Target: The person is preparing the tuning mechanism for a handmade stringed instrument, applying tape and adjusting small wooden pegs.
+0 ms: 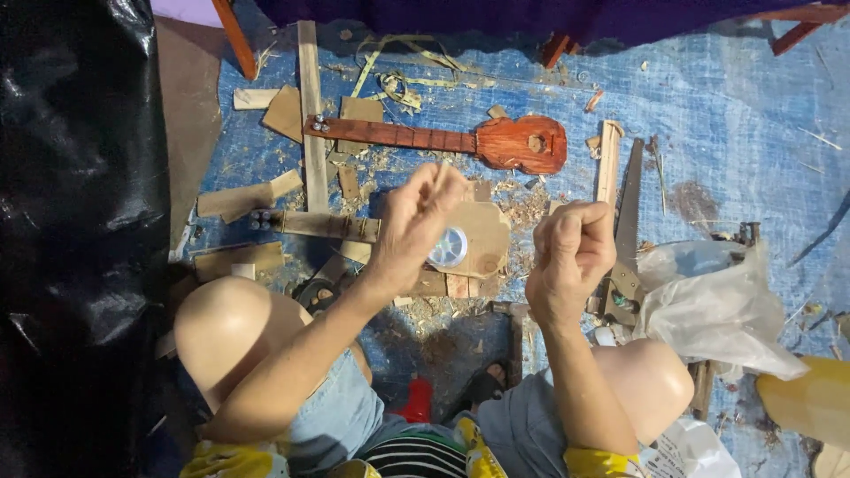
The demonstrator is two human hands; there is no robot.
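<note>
The small clear spool [450, 247] sits low in your left hand [414, 221], pinched against the palm so its face turns toward you and whatever is wound on it can pay off freely; the strand itself is too fine to see. Your right hand [571, 252] is clenched into a fist level with it and a little apart, as it would be to keep a line taut, though nothing shows between the hands. Both are raised above your knees, over the unfinished pale instrument body [482, 235] lying on the blue tarp [744, 115]. Beyond it the finished reddish small guitar [496, 142] lies flat, neck to your left. A handsaw [627, 221] rests just right of your fist, beside a crumpled plastic bag [717, 310].
</note>
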